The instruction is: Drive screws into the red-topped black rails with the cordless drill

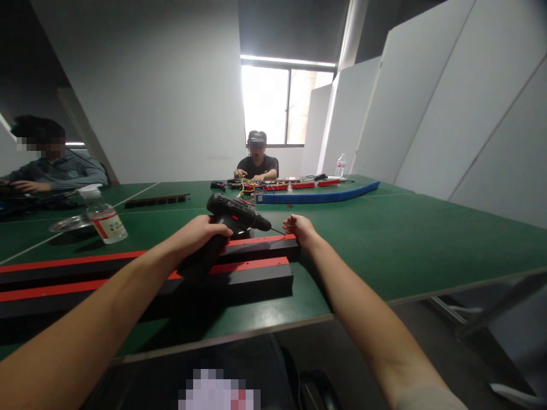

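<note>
My left hand [204, 232] is wrapped round the grip of a black cordless drill [234, 210]. Its thin bit slants down to the right, with the tip close to the end of a long black bar with a red top [265, 247]. At that same end is my right hand [302, 230], fingers curled together beside the bit's tip. Whatever these fingers hold, if anything, is too small to make out. Nearer to me lies a second black bar with a red top [260, 278], roughly parallel to the first, with small holes in its top.
Left on the green table [410, 245] stand a clear bottle with a white cap [107, 219] and a metal bowl [73, 224]. Farther back lie a blue strip [316, 196], red modules with wires [303, 185] and a dark strip [158, 200]. Two people sit across the table.
</note>
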The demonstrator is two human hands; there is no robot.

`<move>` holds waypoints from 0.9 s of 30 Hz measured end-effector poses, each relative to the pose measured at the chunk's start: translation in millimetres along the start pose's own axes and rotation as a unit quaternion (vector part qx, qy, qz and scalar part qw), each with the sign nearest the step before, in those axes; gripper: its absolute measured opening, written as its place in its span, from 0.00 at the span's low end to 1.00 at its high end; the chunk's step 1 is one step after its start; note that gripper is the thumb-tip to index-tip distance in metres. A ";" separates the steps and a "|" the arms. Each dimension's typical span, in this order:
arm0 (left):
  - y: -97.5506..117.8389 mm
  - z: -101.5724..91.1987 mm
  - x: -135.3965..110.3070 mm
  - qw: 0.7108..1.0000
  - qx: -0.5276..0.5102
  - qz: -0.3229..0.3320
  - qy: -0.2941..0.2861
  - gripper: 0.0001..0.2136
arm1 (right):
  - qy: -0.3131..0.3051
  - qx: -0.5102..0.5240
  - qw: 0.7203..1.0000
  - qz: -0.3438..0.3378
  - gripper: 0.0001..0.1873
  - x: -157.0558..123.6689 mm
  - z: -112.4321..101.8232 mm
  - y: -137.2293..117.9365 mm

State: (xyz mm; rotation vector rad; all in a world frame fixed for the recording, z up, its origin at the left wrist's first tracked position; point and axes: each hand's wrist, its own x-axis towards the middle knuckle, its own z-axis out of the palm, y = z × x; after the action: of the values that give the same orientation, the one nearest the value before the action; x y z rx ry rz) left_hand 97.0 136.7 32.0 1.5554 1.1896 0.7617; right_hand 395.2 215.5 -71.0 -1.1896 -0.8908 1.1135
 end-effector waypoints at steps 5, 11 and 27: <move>21.6 13.2 8.9 0.997 0.078 -0.016 -0.011 0.09 | 0.020 0.052 0.996 0.066 0.06 0.0 1.6 -1.4; 51.9 14.2 12.4 0.990 0.141 -0.006 -0.005 0.08 | 0.023 0.065 0.996 0.059 0.06 4.1 2.6 0.2; 77.9 15.6 22.9 0.987 0.159 -0.002 -0.018 0.05 | 0.050 0.083 0.993 0.069 0.08 -3.0 6.5 -3.5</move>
State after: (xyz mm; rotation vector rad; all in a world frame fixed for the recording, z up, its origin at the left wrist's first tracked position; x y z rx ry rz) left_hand 143.1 151.4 99.1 1.8177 1.3364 0.5564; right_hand 389.0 214.2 -66.3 -1.1709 -0.6334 1.2049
